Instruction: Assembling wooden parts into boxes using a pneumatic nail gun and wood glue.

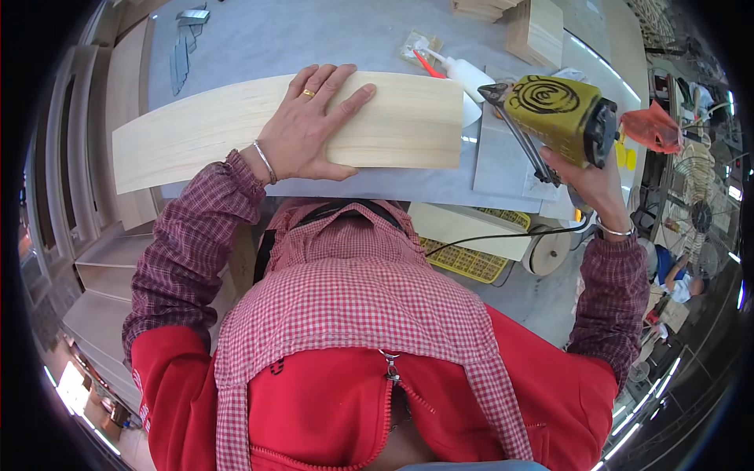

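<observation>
My left hand [310, 129] lies flat on a long pale wooden board [400, 122], fingers stretched out and thumb apart, pressing on its face. The board rests on the grey worktable [259, 39] and juts past its left edge. At the right, my right hand [593, 184] is closed round the handle of a yellow and black air nail gun [554, 110]. The gun's nose points left, just beyond the board's right end and apart from it. A black hose [503, 235] trails from below that hand to the lower left.
Metal nail strips [184, 51] lie at the far left. A white glue bottle [470, 78] is behind the board's right end. Stacked wooden boards [538, 31] stand at the back right. A yellow crate [471, 259] sits under the table. Wooden panels [86, 141] lean at the left.
</observation>
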The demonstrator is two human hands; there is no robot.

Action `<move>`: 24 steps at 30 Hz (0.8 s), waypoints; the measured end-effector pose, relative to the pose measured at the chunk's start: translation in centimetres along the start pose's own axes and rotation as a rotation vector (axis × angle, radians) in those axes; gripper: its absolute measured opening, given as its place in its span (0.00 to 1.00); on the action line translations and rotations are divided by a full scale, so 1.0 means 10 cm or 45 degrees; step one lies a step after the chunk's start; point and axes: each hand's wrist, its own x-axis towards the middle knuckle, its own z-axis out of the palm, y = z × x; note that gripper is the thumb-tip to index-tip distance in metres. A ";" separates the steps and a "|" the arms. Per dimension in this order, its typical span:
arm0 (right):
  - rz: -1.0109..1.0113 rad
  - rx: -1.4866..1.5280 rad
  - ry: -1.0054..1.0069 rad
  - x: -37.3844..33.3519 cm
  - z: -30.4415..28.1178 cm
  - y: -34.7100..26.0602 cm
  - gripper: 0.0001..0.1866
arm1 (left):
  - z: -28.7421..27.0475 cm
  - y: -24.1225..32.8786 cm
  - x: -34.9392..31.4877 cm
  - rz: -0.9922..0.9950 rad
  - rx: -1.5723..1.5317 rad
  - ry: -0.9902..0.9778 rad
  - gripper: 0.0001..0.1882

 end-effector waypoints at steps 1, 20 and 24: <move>-0.004 -0.006 -0.010 0.03 0.02 -0.01 0.18 | 0.00 0.00 -0.01 -0.011 -0.004 0.003 0.54; -0.303 -0.263 -0.219 0.10 0.25 -0.21 0.12 | 0.08 -0.04 -0.08 -0.047 -0.025 0.038 0.53; -0.307 -0.211 -0.164 0.14 0.23 -0.18 0.14 | 0.09 -0.03 -0.09 -0.053 -0.038 0.035 0.53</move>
